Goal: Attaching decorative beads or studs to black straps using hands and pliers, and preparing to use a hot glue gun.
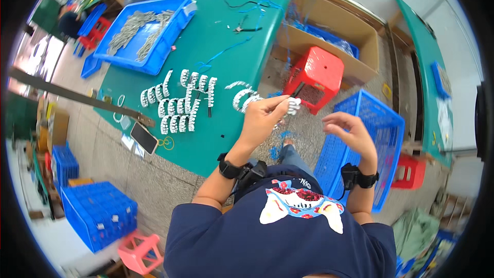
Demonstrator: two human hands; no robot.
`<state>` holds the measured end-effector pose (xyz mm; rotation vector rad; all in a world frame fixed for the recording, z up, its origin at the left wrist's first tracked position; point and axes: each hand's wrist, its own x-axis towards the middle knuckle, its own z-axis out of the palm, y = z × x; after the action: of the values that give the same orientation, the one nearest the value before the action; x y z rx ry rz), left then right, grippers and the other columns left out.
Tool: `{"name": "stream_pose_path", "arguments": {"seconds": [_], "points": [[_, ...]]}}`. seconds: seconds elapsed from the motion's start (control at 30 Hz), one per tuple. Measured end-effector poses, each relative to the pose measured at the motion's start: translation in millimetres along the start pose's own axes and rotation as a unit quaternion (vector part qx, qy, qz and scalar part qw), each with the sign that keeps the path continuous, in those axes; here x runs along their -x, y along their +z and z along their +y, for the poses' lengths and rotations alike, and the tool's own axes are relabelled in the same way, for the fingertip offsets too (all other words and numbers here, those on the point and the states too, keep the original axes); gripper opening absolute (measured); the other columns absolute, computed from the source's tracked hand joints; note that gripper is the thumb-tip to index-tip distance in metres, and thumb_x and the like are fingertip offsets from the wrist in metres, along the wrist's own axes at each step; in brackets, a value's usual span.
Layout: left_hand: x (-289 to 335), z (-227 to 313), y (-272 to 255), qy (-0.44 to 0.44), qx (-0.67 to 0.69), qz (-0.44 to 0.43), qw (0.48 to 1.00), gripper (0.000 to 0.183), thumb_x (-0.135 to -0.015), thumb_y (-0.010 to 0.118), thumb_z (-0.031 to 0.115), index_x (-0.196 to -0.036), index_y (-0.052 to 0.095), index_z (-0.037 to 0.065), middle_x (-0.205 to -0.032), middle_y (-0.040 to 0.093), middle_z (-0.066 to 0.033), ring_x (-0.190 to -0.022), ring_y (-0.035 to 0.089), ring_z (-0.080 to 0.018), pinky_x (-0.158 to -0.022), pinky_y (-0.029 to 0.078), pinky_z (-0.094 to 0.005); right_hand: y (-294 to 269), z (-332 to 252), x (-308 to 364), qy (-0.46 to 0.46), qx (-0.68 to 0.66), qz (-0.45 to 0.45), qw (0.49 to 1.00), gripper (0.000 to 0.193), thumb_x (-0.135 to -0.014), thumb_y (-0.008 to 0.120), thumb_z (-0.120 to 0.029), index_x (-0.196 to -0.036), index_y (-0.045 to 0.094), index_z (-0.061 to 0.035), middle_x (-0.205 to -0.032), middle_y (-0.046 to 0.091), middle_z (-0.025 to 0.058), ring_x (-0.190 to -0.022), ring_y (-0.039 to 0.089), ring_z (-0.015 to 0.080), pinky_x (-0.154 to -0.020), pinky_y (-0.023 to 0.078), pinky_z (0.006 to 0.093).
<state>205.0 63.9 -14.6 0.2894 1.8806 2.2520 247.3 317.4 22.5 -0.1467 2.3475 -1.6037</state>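
A small white segmented piece is pinched between the thumb and fingertips of the left hand, just beyond the right edge of the green table, towards its near right corner. Its visible end is directed to the right, away from the palm; the rest is covered by the fingers, so its full long axis cannot be told. It is made up of rounded, bead-like lobes. A slim dark part is seen beside it, pointed obliquely away from the body and to the right; whether the two are joined cannot be told.

The left forearm is stretched forward, with the wrist bent to the right. The right hand is held raised and open over a blue lattice crate, its fingers loosely curved and turned towards the left hand.

Beside the left hand, curved white strips are laid at the table's right edge. Further left, ribbed white curls are set out in three slanting rows, most of their long axes running from near to far. A dark-screened phone and thin yellow loops are placed by the near edge. Beyond, greyish strands are heaped in a smooth blue tray at the left edge.
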Motion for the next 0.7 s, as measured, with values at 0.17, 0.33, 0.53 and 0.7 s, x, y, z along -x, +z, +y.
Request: {"name": "stream_pose_path", "arguments": {"seconds": [0.17,0.33,0.53,0.7], "points": [[-11,1,5,-0.009,-0.046,0.137,0.989,0.027,-0.095,0.050,0.012,-0.110,0.064,-0.007,-0.093,0.071,-0.0093,-0.065,0.058,-0.0034,-0.055,0.046,-0.0177,-39,44,-79,-0.018,0.024,-0.108,0.994,0.025,-0.087,0.065,-0.018,-0.105,0.063,-0.0005,-0.088,0.067,0.0066,-0.080,0.062,0.0114,-0.072,0.050,0.0266],[-12,7,19,0.038,0.007,0.274,0.961,0.026,-0.095,0.049,0.010,-0.107,0.063,-0.008,-0.091,0.070,-0.0155,-0.059,0.057,-0.0076,-0.052,0.046,-0.0197,-41,50,-178,-0.082,0.003,-0.149,0.985,0.026,-0.087,0.064,-0.019,-0.104,0.063,0.0010,-0.088,0.068,0.0087,-0.078,0.062,0.0110,-0.071,0.050,0.0264],[-42,7,-8,0.050,0.051,0.346,0.935,0.026,-0.095,0.048,0.011,-0.103,0.063,-0.009,-0.088,0.068,-0.0186,-0.056,0.056,-0.0099,-0.051,0.045,-0.0216,-7,50,-286,-0.078,0.030,-0.225,0.971,0.031,-0.084,0.066,-0.021,-0.106,0.063,0.0001,-0.086,0.068,0.0091,-0.070,0.063,0.0127,-0.064,0.050,0.0283],[-85,7,-49,0.048,0.095,0.352,0.930,0.027,-0.096,0.047,0.013,-0.101,0.063,-0.009,-0.089,0.068,-0.0193,-0.056,0.056,-0.0112,-0.051,0.045,-0.0225,21,40,-372,-0.127,0.103,-0.216,0.963,0.036,-0.082,0.067,-0.024,-0.110,0.061,-0.0026,-0.084,0.067,0.0095,-0.071,0.062,0.0167,-0.065,0.050,0.0320]]}}
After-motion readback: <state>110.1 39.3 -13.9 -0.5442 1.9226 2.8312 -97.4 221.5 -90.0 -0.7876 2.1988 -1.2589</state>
